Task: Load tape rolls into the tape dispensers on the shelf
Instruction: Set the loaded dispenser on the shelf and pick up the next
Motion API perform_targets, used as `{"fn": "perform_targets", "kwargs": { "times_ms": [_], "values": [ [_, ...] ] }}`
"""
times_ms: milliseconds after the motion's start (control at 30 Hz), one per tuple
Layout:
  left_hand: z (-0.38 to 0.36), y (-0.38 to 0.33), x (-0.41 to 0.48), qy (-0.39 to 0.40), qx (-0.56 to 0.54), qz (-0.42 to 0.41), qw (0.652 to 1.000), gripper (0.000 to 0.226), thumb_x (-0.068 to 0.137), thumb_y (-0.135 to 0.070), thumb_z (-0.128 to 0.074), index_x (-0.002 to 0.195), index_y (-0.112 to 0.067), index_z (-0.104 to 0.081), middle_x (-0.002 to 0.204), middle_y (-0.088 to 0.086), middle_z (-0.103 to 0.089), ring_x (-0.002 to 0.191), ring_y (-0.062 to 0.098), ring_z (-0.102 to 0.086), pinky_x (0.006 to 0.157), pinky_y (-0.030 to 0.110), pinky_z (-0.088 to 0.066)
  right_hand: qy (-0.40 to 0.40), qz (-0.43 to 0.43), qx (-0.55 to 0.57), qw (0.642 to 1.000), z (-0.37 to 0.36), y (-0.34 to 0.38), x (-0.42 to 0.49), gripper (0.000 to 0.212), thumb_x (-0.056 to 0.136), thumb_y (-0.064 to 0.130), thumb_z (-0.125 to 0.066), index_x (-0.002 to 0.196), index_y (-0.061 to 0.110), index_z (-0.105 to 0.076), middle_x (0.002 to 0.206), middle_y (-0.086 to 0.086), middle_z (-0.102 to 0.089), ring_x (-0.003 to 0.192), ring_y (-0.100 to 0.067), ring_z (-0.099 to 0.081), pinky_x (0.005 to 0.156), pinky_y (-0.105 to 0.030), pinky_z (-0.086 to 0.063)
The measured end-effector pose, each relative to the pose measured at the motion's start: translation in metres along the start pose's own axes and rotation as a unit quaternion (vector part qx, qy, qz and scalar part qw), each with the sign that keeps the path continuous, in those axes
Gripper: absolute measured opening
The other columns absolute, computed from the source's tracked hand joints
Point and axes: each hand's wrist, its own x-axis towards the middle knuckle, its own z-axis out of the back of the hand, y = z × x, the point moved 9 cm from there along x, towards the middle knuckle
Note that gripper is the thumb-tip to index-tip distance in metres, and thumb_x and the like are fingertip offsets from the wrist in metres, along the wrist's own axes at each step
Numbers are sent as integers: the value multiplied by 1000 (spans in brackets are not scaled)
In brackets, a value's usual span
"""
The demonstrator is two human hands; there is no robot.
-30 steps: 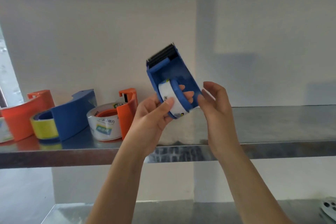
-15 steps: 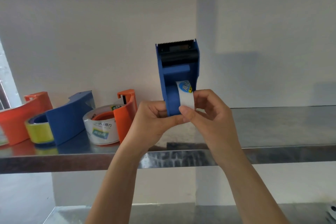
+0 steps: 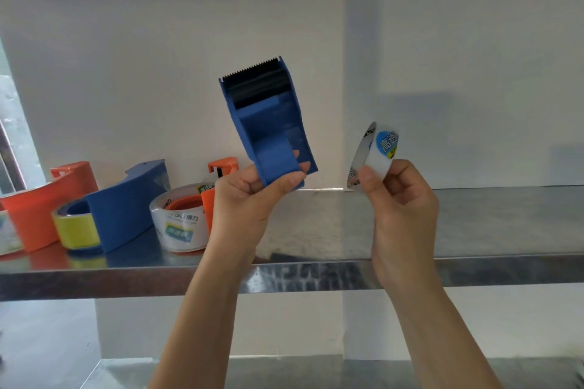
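Head view.

Upper shelf (image 3: 474, 271): polished metal, set against a white wall (image 3: 126, 41). Its contents are grouped at the left end.

- Large orange dispenser (image 3: 41, 199), farthest left, standing on the shelf. A white printed roll (image 3: 8, 230) shows at its near side, cut off by the picture edge.
- Blue shelf dispenser (image 3: 126, 202), just beside the orange one. A yellow tape roll (image 3: 77, 226) sits in its rounded end.
- Small orange dispenser (image 3: 208, 202), partly hidden behind the left wrist. A clear tape roll (image 3: 178, 224) with green and white print sits around its orange hub and rests on the shelf.

Lower shelf (image 3: 316, 373): metal, with only its back strip in sight.

Held blue dispenser (image 3: 268, 123): raised in front of the wall above the upper shelf and leaning slightly left. Its serrated cutter (image 3: 252, 68) is uppermost, with a black roller just beneath it. The curved tongue at its lower end lies in the left hand's grip.

Left hand (image 3: 249, 196): clenched on the lower end of the held blue dispenser. The thumb lies across the front of the tongue and the fingers are curled behind.

Small tape roll (image 3: 376, 151): clear-white with a round blue label. It is held up to the right of the held blue dispenser, well apart from it, turned nearly edge-on.

Right hand (image 3: 401, 199): pinches the small tape roll at its lower rim between thumb and curled fingers.
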Motion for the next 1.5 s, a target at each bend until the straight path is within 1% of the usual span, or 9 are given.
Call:
{"fn": "perform_targets", "kwargs": {
  "times_ms": [367,533,700,867,967,1067,1167,1267,1500],
  "values": [
    [-2,6,1,20,-24,23,999,23,70,-24,-68,90,-18,-74,92,1,-76,98,18,-69,90,38,-53,-26,16,-24,999,4,0,3,4,91,7,-58,91,4,-55,76,10,-67,77,-2,-65,75,-18,-51],
    [-5,17,0,42,-200,131,970,26,83,-23,-52,100,-8,-65,81,2,-74,77,12,-71,71,25,-58,-13,-4,-27,1000,-2,-4,3,5,98,11,-46,102,13,-48,99,5,-74,97,-8,-68,85,-16,-50],
    [-16,30,-9,16,-263,250,932,29,99,-21,-38,94,-4,-61,67,4,-72,58,12,-70,58,26,-59,0,-30,-57,998,-6,-12,4,5,99,14,-45,96,10,-44,99,5,-73,88,-4,-70,73,-10,-48],
    [-20,51,-17,23,-175,352,919,31,100,-24,-39,113,-6,-59,93,12,-73,81,22,-73,67,36,-60,-46,-3,-143,989,2,-13,8,19,96,20,-49,82,33,-48,95,-13,-68,76,-19,-58,75,-23,-45],
    [-23,57,-17,19,-138,375,917,35,101,-27,-35,123,-7,-54,117,18,-64,107,30,-63,86,41,-53,-58,3,-144,988,4,-13,9,10,95,20,-51,90,28,-55,75,4,-63,69,-16,-51,68,-19,-41],
    [-22,58,-14,-9,-93,358,929,38,101,-25,-37,132,-6,-47,127,14,-58,117,28,-56,99,40,-46,-49,1,-161,986,3,-15,10,3,95,20,-53,94,17,-54,63,19,-57,64,-7,-49,69,-24,-43],
    [-2,45,-9,-73,103,257,958,47,98,-14,-44,143,-19,-32,131,-4,-47,126,21,-44,97,31,-37,-33,-6,-153,988,1,-16,9,8,96,20,-53,102,15,-54,86,16,-66,81,-3,-60,78,-22,-49],
    [4,36,-8,-87,125,195,969,52,96,-8,-42,142,-32,-35,145,-13,-40,129,15,-40,108,41,-37,-19,7,-126,992,0,-12,6,8,97,14,-49,101,17,-55,102,17,-67,94,4,-59,83,-17,-48],
    [0,5,-6,-63,82,38,994,15,87,-6,-62,92,-18,-71,87,-13,-74,84,-3,-67,69,8,-49,21,40,-110,993,-4,-3,0,8,90,15,-56,93,8,-55,91,-3,-63,82,-7,-59,73,-22,-50]
  ]
}}
